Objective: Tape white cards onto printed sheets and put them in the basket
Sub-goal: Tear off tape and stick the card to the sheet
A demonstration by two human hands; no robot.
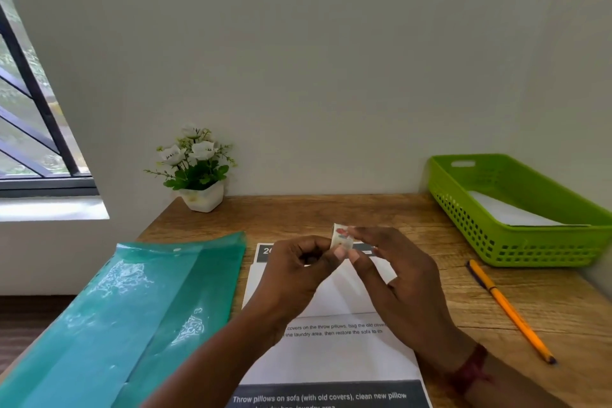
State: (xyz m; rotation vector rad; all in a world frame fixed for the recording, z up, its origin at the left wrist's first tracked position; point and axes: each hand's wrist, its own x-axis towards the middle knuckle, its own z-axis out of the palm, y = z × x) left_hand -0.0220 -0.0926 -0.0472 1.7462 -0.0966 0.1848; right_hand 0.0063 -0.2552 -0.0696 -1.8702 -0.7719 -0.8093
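Over the printed sheet [331,358], my left fingers [326,260] and right fingers [367,235] were both clamped on the tape roll [341,237]. White card [344,298] lay on the sheet straight below, long axis left-right. Basket [516,242] sat far right on the desk [331,209], nearer my right fingers.

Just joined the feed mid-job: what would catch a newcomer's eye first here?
The left hand and right hand meet mid-desk, pinching a small tape roll above the printed sheet. A bright green basket sits at the far right with white paper inside, and a glossy teal folder fills the left.
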